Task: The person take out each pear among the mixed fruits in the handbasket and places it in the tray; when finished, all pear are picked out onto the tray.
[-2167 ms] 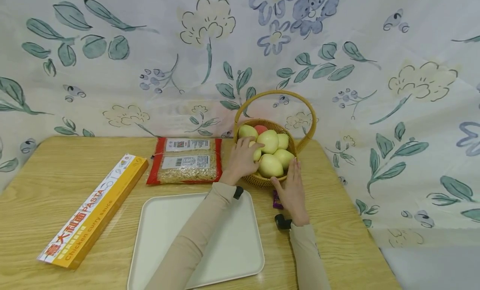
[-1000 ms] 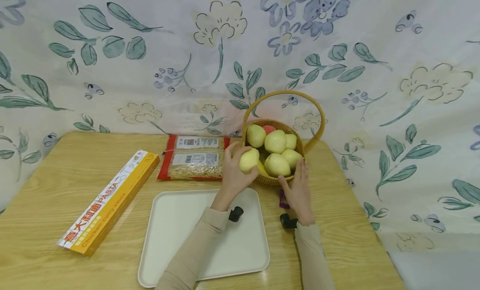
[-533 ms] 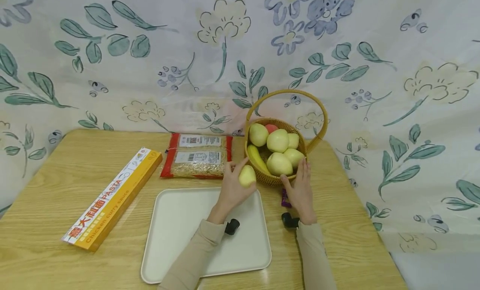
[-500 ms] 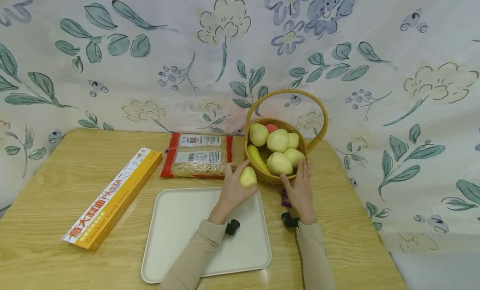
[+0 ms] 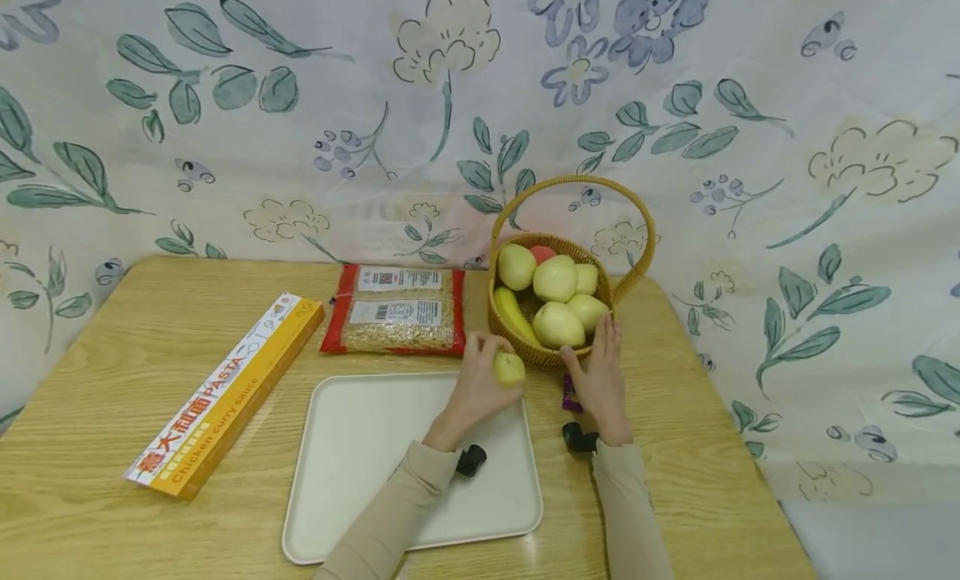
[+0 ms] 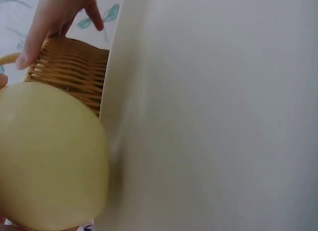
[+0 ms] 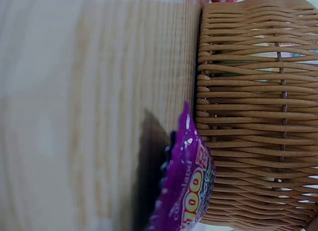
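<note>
In the head view my left hand (image 5: 476, 388) grips a round, pale yellow-green fruit (image 5: 510, 369) above the tray's back right corner. The left wrist view shows this smooth fruit (image 6: 52, 156) close up, beside the tray's pale edge. My right hand (image 5: 600, 384) lies with extended fingers against the front right side of the wicker basket (image 5: 543, 359). Inside the basket are several similar yellow-green fruits (image 5: 558, 325), a banana (image 5: 514, 317) and a partly hidden red fruit (image 5: 542, 253). The cream tray (image 5: 360, 455) lies in front, partly covered by my left arm.
A purple candy packet (image 7: 189, 186) lies on the table against the basket, below my right hand. Left of the basket is a red-edged bag of grain (image 5: 393, 322). A pasta box (image 5: 225, 397) lies at the left. Floral cloth (image 5: 450, 122) hangs behind the wooden table.
My left hand has lifted the fruit out of the basket and carried it forward to the tray's corner. The banana has come into view. My right hand stays at the basket.
</note>
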Tool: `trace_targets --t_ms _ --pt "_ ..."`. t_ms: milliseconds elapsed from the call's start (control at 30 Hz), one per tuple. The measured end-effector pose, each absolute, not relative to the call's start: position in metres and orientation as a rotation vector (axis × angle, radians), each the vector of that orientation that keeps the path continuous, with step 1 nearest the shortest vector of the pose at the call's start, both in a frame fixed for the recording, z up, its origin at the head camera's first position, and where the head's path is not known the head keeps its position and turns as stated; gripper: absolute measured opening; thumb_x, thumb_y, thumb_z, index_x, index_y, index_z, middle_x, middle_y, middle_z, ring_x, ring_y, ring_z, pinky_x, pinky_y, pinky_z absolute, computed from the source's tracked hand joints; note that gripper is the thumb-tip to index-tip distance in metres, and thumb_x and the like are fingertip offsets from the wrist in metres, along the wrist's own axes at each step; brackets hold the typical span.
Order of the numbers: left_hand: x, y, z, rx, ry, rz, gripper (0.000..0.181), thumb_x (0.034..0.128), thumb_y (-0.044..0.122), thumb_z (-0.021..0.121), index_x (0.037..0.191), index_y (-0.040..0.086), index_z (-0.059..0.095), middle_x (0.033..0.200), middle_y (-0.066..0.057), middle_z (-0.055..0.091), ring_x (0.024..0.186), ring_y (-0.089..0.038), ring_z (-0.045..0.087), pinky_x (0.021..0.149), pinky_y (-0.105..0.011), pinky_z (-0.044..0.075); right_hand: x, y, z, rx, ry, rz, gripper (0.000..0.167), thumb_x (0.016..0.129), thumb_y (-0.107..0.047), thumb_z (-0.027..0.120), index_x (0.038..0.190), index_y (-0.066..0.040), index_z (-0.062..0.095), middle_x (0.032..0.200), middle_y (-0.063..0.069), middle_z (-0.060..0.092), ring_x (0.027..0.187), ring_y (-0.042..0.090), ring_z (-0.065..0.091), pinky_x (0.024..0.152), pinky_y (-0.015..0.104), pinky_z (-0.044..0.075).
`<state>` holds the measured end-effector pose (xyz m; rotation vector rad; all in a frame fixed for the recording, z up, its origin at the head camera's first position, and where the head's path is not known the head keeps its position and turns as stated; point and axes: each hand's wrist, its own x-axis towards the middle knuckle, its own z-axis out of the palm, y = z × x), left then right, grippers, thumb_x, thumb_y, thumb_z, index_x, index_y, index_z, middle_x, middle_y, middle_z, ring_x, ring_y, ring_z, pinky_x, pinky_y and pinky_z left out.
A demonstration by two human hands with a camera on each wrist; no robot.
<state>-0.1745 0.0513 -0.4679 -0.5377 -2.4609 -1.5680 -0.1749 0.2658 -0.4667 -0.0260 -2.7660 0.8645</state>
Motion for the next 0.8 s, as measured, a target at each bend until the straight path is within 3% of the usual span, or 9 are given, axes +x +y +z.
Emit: trace_targets --t_ms 233,467,800 --pt "-0.172 0.055 -0.467 -0.629 -2.463 -1.539 0.043 0.0695 0.009 0.075 0.108 0.008 0.056 0.113 -0.014 0.038 0.105 -0.029 0.047 0.085 -0.036 0.044 -0.177 0.266 -0.468 -0.034 -2.756 0.873 0.086 0.1 -0.047 0.046 0.155 -0.006 -0.006 0.163 0.015 -0.004 0.15 0.038 -0.006 0.115 0.059 0.021" --pt "-0.175 0.053 -0.46 -0.686 -2.442 -1.492 0.051 0.074 0.016 0.079 0.12 0.009 0.057 0.121 -0.015 0.043 0.113 -0.03 0.047 0.095 -0.046 0.046 -0.178 0.266 -0.469 -0.021 -2.739 0.869 0.086 0.1 -0.047 0.046 0.155 -0.005 -0.004 0.163 0.017 -0.002 0.15 0.041 -0.002 0.114 0.061 0.023" --pt "-0.193 0.056 -0.426 -0.803 -2.432 -1.387 0.054 0.0799 0.025 0.079 0.126 0.01 0.055 0.125 -0.014 0.052 0.115 -0.03 0.051 0.097 -0.046 0.044 -0.177 0.267 -0.468 -0.029 -2.757 0.864 0.087 0.099 -0.047 0.047 0.155 -0.004 -0.005 0.163 0.016 -0.004 0.15 0.04 -0.004 0.113 0.062 0.025"
